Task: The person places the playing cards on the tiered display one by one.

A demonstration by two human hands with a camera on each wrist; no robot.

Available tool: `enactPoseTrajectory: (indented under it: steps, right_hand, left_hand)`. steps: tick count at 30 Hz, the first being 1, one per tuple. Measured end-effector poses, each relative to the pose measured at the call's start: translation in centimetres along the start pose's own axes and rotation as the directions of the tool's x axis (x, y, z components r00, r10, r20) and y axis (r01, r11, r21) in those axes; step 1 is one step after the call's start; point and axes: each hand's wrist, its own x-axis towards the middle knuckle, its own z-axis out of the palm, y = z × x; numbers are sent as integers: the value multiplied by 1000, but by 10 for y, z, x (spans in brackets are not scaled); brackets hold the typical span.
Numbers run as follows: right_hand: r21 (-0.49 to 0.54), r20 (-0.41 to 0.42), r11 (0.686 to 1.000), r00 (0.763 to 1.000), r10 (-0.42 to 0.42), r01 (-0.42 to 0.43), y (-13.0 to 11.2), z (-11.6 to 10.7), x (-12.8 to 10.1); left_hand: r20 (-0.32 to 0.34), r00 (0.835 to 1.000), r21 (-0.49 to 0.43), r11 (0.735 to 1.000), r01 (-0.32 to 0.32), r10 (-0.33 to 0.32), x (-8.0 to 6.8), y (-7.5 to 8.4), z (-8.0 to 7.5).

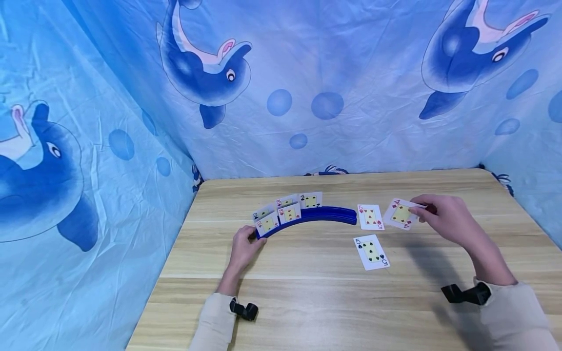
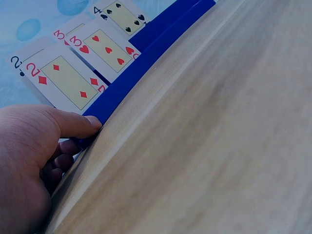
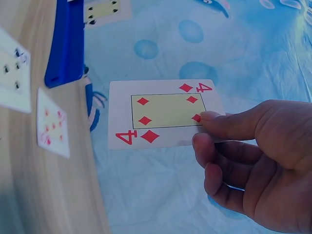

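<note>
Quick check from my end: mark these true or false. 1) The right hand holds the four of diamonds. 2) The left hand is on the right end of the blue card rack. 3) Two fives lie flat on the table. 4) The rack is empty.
1) True: the right hand pinches the four of diamonds.
2) False: the left hand grips the left end of the blue card rack.
3) True: the five of hearts and five of spades lie flat on the table.
4) False: it holds cards, including the two of diamonds.
</note>
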Motion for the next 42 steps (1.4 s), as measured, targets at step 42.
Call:
enactPoseTrajectory:
  steps: [42]
  right_hand:
    - [200, 121, 980, 992, -40, 15, -63, 33, 84]
  left_hand:
    - [-4, 1000, 31, 999, -15, 15, 0, -1, 1]
